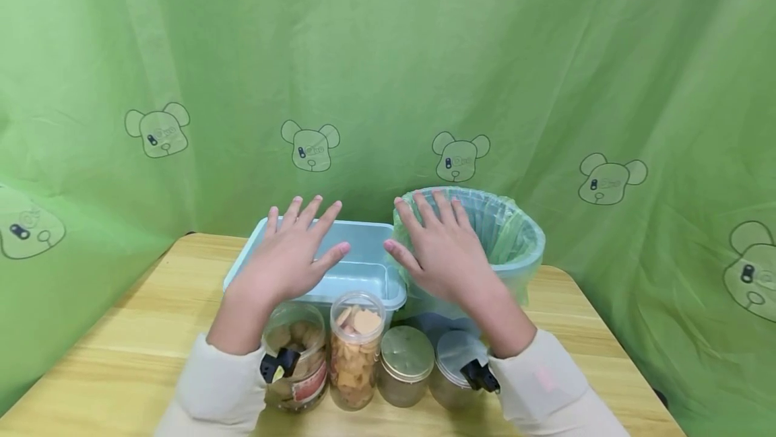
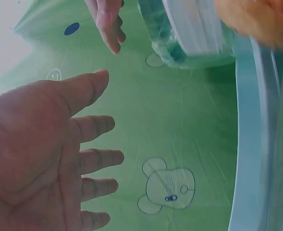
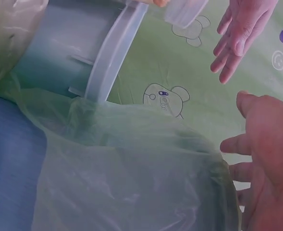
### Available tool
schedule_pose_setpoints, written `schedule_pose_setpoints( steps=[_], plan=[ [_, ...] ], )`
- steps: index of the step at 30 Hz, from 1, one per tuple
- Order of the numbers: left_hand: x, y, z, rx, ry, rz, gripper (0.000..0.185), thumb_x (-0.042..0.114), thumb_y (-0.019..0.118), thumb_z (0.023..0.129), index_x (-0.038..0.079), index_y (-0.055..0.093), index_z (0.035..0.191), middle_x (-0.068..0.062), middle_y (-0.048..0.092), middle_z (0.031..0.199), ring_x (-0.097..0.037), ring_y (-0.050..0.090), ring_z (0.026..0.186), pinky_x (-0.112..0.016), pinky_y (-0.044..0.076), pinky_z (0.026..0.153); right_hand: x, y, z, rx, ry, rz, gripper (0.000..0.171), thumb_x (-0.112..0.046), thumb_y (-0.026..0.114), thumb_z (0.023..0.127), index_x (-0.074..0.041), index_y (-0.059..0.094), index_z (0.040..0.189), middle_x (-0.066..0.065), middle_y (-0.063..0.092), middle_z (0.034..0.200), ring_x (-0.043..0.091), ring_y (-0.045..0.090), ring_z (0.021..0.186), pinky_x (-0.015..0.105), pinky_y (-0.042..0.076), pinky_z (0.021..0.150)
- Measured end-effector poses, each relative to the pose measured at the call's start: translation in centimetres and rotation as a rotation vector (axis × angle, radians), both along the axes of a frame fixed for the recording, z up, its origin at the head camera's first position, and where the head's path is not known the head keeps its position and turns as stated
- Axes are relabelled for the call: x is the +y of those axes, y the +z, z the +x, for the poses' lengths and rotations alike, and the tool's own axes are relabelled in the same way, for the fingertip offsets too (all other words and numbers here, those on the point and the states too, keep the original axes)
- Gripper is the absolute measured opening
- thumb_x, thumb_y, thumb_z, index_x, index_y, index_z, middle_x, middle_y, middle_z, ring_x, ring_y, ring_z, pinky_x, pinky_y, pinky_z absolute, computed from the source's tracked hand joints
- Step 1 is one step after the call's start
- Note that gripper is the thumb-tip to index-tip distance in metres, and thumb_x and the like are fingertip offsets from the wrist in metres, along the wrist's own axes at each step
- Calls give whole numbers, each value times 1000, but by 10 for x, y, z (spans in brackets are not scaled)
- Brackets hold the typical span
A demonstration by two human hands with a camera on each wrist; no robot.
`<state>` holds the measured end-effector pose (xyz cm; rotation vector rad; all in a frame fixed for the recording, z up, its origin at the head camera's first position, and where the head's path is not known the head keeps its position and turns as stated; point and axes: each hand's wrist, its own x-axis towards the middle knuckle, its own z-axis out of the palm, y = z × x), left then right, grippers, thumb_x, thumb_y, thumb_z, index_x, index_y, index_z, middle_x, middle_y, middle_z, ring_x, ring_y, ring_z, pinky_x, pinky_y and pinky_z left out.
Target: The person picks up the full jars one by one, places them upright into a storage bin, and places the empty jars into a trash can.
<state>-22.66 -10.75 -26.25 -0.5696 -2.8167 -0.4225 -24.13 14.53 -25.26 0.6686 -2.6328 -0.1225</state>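
My left hand (image 1: 289,258) hovers flat over the pale blue tub (image 1: 364,269), fingers spread and holding nothing. My right hand (image 1: 441,248) hangs just as open over the near rim of the bin lined with a green bag (image 1: 509,235). Four jars (image 1: 356,349) stand in a row on the bench (image 1: 121,349) below my wrists.
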Motion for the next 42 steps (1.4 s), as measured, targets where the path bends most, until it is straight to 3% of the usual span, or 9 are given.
schedule_pose_setpoints(
  steps=[14,25,27,32,36,39,42],
  plan=[
    [-57,-16,-4,-99,39,40,74,55,38,108,14,17,165,-26,13,167,-54,3,151,-70,-6,118,-7,-10,5,72,312,46,64,-50,48,106,-9,42,156,22,43,156,44,35,145,56,25,122],
    [-98,-36,-13,-97,12,71,72,48,45,108,0,29,160,-38,28,157,-62,24,141,-75,17,113,-19,-27,9,139,481,209,65,-55,43,106,-9,45,153,17,51,148,37,41,141,50,30,121],
    [-105,-42,-18,-94,-5,89,70,44,48,108,-4,32,157,-39,33,153,-61,30,139,-74,22,113,-21,-30,11,145,515,220,64,-55,39,107,-10,46,152,17,52,147,35,43,139,48,31,120],
    [-123,-58,-26,-115,-41,170,66,36,51,108,-13,36,151,-38,41,150,-58,36,137,-69,30,111,-24,-38,16,167,624,231,72,-57,14,108,-8,47,151,17,55,143,34,48,135,46,34,119],
    [-135,-66,-28,-151,-30,236,65,37,51,108,-11,38,151,-36,47,146,-48,60,117,-60,51,95,-25,-43,20,158,667,249,77,-58,6,107,-9,44,153,16,55,144,34,49,134,46,37,117],
    [-141,-72,-29,-170,-3,285,63,38,50,108,-7,41,151,-33,58,136,-34,69,97,-48,58,75,-25,-47,23,153,675,280,71,-58,16,109,-10,42,155,16,53,146,34,49,134,45,38,116],
    [-145,-76,-29,-213,17,383,60,37,50,109,-4,43,152,-28,63,129,-27,69,88,-39,56,69,-26,-50,24,152,674,316,68,-58,28,108,-11,41,155,16,51,148,33,49,133,44,40,115]
  ],
)
